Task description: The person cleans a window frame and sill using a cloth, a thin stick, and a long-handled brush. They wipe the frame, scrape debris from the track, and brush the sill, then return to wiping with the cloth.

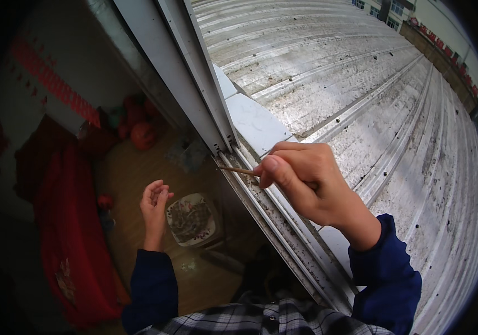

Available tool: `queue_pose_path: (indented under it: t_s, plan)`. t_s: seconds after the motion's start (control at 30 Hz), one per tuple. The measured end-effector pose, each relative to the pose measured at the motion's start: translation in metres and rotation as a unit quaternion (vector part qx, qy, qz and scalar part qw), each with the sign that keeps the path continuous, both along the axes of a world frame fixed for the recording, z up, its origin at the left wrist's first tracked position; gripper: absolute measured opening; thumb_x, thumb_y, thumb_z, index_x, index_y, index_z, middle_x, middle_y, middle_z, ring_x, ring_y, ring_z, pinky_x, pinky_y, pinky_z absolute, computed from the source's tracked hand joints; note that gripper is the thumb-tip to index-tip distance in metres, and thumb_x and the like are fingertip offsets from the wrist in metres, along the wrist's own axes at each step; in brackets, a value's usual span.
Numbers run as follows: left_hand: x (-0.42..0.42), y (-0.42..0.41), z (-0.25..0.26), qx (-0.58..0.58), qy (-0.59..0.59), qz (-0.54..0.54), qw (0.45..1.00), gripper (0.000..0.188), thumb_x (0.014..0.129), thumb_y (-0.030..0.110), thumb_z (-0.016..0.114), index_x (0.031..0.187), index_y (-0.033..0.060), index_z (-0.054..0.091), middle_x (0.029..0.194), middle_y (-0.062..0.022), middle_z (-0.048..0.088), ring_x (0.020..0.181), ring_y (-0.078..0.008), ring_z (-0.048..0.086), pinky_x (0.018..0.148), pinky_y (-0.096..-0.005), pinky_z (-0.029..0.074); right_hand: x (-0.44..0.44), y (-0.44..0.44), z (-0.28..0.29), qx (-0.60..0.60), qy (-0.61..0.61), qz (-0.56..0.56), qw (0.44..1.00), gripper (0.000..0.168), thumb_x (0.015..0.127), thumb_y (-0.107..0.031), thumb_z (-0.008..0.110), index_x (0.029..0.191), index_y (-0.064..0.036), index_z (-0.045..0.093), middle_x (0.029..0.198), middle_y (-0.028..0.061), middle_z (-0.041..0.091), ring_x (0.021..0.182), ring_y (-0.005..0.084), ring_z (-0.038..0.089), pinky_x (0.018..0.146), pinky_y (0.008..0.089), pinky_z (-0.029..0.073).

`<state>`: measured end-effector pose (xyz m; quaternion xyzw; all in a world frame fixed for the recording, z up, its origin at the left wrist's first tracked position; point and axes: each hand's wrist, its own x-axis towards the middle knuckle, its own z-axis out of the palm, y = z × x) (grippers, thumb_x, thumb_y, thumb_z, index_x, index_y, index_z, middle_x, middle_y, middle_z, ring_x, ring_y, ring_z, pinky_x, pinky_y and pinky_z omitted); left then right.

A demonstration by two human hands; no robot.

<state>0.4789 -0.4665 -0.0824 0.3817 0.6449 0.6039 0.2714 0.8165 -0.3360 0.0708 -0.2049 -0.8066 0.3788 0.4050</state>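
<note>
A thin wooden stick is pinched in the fingers of my right hand. Its tip points left, near the corner where the dirty sliding-window track meets the upright metal window frame. Dark grit and debris lie along the track's grooves. Over the room side, my left hand is raised with its fingers loosely curled and nothing seen in it. Below and to its right is a square stool with a flowered top, and a crumpled cloth lies on it.
Outside, a corrugated metal roof scattered with dirt spreads beyond white sill tiles. Inside, a long piece covered in red cloth stands on the wooden floor. Red round objects sit in the far corner.
</note>
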Motion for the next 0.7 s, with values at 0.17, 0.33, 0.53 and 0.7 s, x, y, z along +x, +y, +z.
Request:
queue_pose_path:
  t_s: [0.17,0.33,0.53,0.7]
  plan:
    - [0.001,-0.006,-0.012,-0.038,-0.026,-0.001,0.999,0.029,0.099,0.011,0.063,0.125,0.0008,0.059,0.110,-0.0078,0.064,0.095,-0.0152,0.065,0.085,-0.0297,0.054,-0.017,0.001,-0.047,-0.033,-0.047,0.038,0.998,0.039,0.101,-0.018,0.055,0.067,-0.001,0.062,0.063,0.0154,0.058,0.059,0.0388,0.060,0.055,0.0433,0.045]
    - [-0.019,-0.035,-0.038,-0.050,-0.031,0.024,0.998,0.030,0.097,0.014,0.065,0.125,0.0029,0.060,0.110,-0.0068,0.065,0.091,-0.0149,0.066,0.081,-0.0283,0.052,-0.003,-0.016,0.003,0.026,0.042,0.022,0.999,0.031,0.099,-0.012,0.057,0.071,0.000,0.061,0.064,0.0134,0.056,0.053,0.0326,0.055,0.051,0.0396,0.043]
    - [-0.005,-0.026,-0.027,-0.055,-0.073,-0.003,0.996,0.026,0.097,0.007,0.064,0.122,0.0006,0.061,0.107,-0.0066,0.064,0.092,-0.0130,0.065,0.083,-0.0277,0.056,-0.016,-0.016,0.007,0.112,-0.051,-0.044,0.991,0.035,0.103,-0.017,0.051,0.077,0.001,0.067,0.085,0.0150,0.071,0.070,0.0263,0.070,0.062,0.0323,0.054]
    - [0.006,-0.017,-0.033,-0.032,-0.075,-0.027,0.996,0.025,0.096,0.006,0.064,0.120,-0.0003,0.062,0.107,-0.0072,0.064,0.092,-0.0115,0.064,0.084,-0.0286,0.057,-0.052,-0.014,-0.010,0.215,-0.135,-0.047,0.966,0.016,0.096,-0.009,0.061,0.082,-0.001,0.065,0.074,0.0119,0.060,0.056,0.0316,0.058,0.052,0.0388,0.046]
